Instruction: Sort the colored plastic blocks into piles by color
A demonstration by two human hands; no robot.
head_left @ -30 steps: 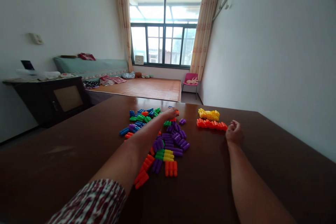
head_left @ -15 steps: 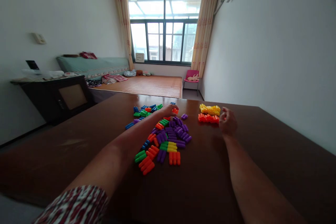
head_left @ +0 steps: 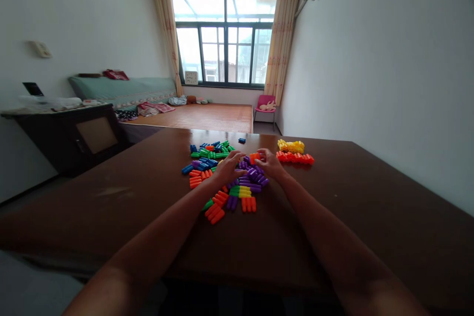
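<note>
Over the pile, my left hand (head_left: 228,168) is open, fingers stretched and thumb apart, above several purple blocks (head_left: 255,174). Just to its right, my right hand (head_left: 271,164) pinches an orange plastic block (head_left: 254,158) made of joined rounded rods. Below the hands lie a green block (head_left: 234,191), a yellow block (head_left: 245,191) and an orange block (head_left: 249,204). More orange blocks (head_left: 215,213) lie near my left wrist. The left forearm and hand cover part of the pile.
Right of the pile, an orange row of blocks (head_left: 295,158) lies in front of a yellow row (head_left: 291,146). Blue and green blocks (head_left: 211,153) spread at the far left. A dark blue block (head_left: 242,140) lies apart near the back edge of the brown table (head_left: 333,232).
My right hand has moved left from the orange row to the pile and now grips an orange block. The left hand, which had an orange block at its fingertips, has drawn back and opened.
</note>
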